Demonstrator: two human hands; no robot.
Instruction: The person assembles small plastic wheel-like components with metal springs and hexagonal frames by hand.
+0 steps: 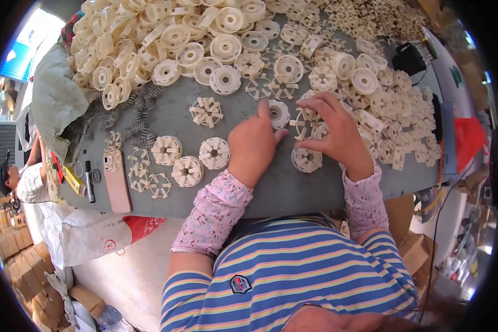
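My left hand (pixel 254 143) is at the table's middle, index finger stretched along the left edge of a white plastic wheel (pixel 280 115) and thumb at its lower edge. Just to the right, my right hand (pixel 331 128) curves its thumb and fingers around a cream spoked plastic piece (pixel 301 124). Below that hand lies a round wheel with spokes fitted in it (pixel 306 160). Three similar wheels, one of them (pixel 214 153) nearest my left wrist, sit to the left. Farther up is another spoked wheel (pixel 206 112).
A big heap of cream wheels (pixel 174 36) covers the far side, with spoked pieces (pixel 398 113) piled at the right. Metal springs (pixel 138 113) lie at left, near a pink phone (pixel 117 185) and a black marker (pixel 89 182). Another person (pixel 30 180) is at far left.
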